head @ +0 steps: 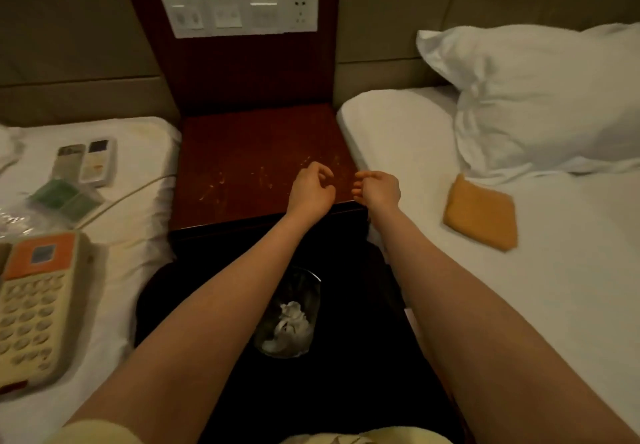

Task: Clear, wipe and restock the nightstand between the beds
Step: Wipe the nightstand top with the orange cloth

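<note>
A dark wood nightstand [242,153] stands between two white beds, against a wood panel that carries a white switch panel [239,14]. Pale streaks and crumbs [221,184] lie across the front half of its worktop.

Both forearms extend forward, bare, and converge over the front right corner of the worktop. The left hand [311,189] is held above the front edge, wrist bent, fingers curled inward with thumb close to the forefinger. The right hand [378,189] is just beside it, at the right edge, fingers bunched and pointing toward the left hand. The hands do not touch each other. No object is visible in either hand.

A folded orange cloth [480,217] lies on the right bed [398,139], near its left edge, below a pillow [540,97]. A telephone [33,305], two remote controls [85,165] and green packets [64,198] lie on the left bed [145,236]. A waste bin [289,291] with crumpled paper stands on the floor in front of the nightstand.
</note>
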`<state>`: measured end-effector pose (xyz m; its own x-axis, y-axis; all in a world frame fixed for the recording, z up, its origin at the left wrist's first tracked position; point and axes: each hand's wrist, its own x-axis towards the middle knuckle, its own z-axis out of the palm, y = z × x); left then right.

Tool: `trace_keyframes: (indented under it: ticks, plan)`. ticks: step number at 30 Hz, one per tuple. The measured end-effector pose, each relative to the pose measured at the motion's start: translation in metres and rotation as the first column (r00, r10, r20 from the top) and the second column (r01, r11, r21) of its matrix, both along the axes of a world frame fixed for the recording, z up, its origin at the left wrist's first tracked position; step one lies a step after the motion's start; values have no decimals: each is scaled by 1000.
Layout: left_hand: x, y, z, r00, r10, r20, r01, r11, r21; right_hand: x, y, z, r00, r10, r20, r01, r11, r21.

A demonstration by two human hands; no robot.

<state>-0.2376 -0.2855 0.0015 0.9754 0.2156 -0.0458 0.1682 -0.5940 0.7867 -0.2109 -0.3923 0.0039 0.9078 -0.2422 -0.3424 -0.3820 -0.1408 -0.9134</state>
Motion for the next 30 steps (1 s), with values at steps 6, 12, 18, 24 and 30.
trace_keyframes:
  ticks: [6,12,18,24,30]
  plan:
    - [17,-71,-8,982,-182,-53,179,982,-59,-1,-94,-1,988,-148,30,151,959,-239]
    - [34,-133,-23,918,-303,-256,263,948,-178,-4,-172,-13,924,-367,-112,266,823,-502]
    - [50,-171,-41,886,-287,-364,167,930,-328,-8,-213,-25,819,-513,-258,379,820,-428]
    - [59,-191,-45,867,-287,-408,69,879,-472,5,-216,-26,867,-430,-253,420,903,-97]
    - [74,-169,-36,882,-178,-436,-182,726,-664,29,-164,-11,930,-301,-210,346,909,231]
